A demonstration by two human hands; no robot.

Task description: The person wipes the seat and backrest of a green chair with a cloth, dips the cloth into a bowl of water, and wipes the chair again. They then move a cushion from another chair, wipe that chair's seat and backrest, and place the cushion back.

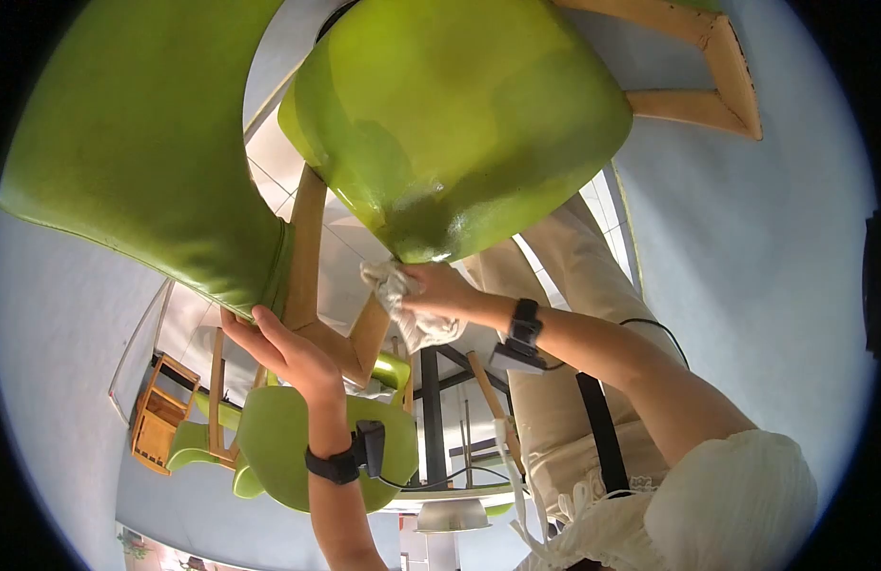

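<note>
My right hand (440, 291) is closed round a crumpled whitish cloth (426, 319). The cloth is just at the lower edge of a shiny green chair seat (459, 105), whose surface shows bright glints and wet-looking patches near that edge. My left hand (286, 354) is at the corner of another green padded chair part (145, 133), its fingers fairly straight and seemingly holding the seamed edge between them. Next to that corner a pale wooden chair frame (309, 247) passes between the two green surfaces. Each wrist wears a black strap with a small device.
Wooden legs (721, 71) stick out at the upper right. Lower down are a green chair (312, 443), a dark table leg (431, 409) and a wooden chair (164, 419). My beige trousers (593, 285) fill the right. A thin cable (450, 479) hangs from the left wrist device.
</note>
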